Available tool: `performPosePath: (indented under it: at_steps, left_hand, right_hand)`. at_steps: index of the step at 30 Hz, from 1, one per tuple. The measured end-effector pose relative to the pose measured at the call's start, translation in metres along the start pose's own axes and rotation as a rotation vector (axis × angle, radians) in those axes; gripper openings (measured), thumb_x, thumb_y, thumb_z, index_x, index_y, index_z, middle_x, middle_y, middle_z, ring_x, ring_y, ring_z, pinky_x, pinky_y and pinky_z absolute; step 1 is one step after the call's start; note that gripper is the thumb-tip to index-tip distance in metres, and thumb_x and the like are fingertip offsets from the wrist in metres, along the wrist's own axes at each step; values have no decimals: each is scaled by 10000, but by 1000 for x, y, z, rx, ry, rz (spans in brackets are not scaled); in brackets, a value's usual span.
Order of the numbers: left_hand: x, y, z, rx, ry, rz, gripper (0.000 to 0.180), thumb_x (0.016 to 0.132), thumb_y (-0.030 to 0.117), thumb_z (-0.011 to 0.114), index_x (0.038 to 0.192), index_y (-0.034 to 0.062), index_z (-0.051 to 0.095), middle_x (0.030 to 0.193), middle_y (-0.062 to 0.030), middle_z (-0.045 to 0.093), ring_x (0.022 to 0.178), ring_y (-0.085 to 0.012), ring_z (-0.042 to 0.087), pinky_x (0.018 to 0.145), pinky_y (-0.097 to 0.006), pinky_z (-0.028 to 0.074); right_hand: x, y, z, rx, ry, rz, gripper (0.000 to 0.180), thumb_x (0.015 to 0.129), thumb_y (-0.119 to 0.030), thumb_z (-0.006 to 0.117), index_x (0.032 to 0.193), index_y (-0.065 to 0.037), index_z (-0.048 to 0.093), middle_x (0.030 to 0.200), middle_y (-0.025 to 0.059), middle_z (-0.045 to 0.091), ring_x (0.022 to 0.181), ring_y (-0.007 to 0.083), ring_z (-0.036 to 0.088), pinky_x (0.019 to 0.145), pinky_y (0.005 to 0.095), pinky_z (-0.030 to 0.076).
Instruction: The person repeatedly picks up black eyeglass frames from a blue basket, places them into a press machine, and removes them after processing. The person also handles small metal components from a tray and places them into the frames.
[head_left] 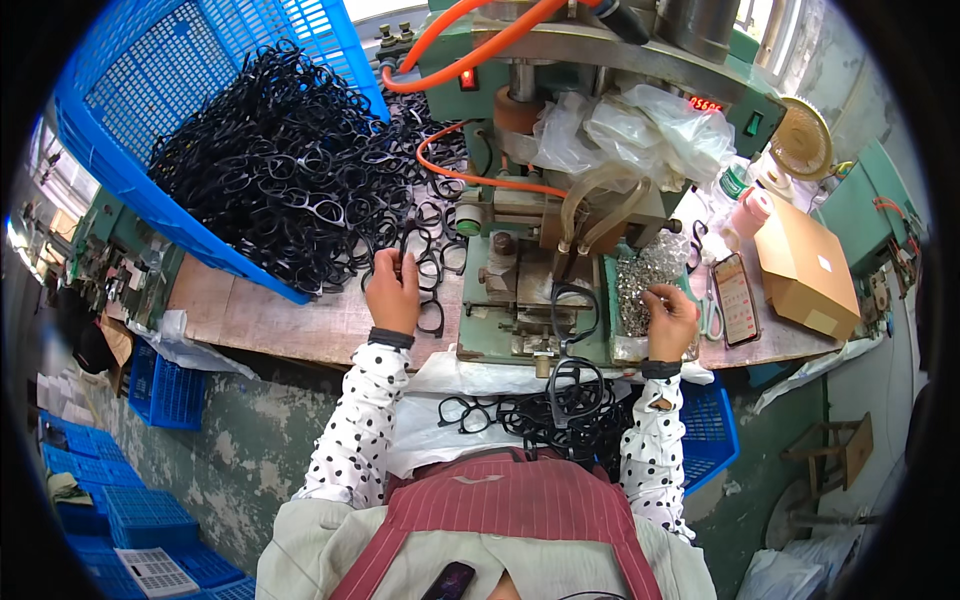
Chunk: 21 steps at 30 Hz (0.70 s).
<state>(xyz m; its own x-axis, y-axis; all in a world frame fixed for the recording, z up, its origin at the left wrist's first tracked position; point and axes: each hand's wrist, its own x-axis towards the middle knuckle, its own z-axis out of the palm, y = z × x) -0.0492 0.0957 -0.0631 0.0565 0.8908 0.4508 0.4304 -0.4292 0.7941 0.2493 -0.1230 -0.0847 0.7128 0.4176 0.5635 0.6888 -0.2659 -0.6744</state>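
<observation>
My left hand (393,295) is closed, thumb and fingers pinched on a black eyeglass frame (416,236) at the edge of a big heap of frames (270,170). My right hand (672,318) is over a green tray of small shiny metal parts (632,285). Its fingertips are pinched together among the parts, and whatever is between them is too small to make out. Between my hands stands a green press machine (485,335). Another black eyeglass frame (577,388) hangs at its front, partly up against the machine. More black frames (525,418) lie in my lap.
A tilted blue crate (165,215) spills the heap onto the table. Orange hoses (480,45) loop above the press. Right of the tray are scissors (711,316), a phone (736,300) and a cardboard box (805,265). A blue basket (712,430) sits below the table.
</observation>
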Motion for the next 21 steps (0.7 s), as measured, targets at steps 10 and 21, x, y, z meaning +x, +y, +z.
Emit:
performPosePath:
  at_steps: [10, 21]
  left_hand:
    - [-47, 114, -4, -195, -150, 1025, 472, 641, -21, 656, 1101, 85, 635, 956, -27, 651, 875, -211, 632, 874, -417, 442]
    - [-68, 127, 11, -313, -359, 1156, 342, 759, 80, 691, 1098, 61, 651, 928, -42, 645, 805, -201, 624, 797, -388, 497]
  right_hand:
    - [8, -121, -29, 636, -259, 130, 182, 768, 32, 689, 946, 18, 724, 838, 92, 683, 771, 152, 618, 713, 252, 470]
    - [14, -153, -6, 614, -406, 246, 512, 725, -52, 742, 1172, 40, 511, 859, 110, 692, 751, 121, 646, 657, 257, 492]
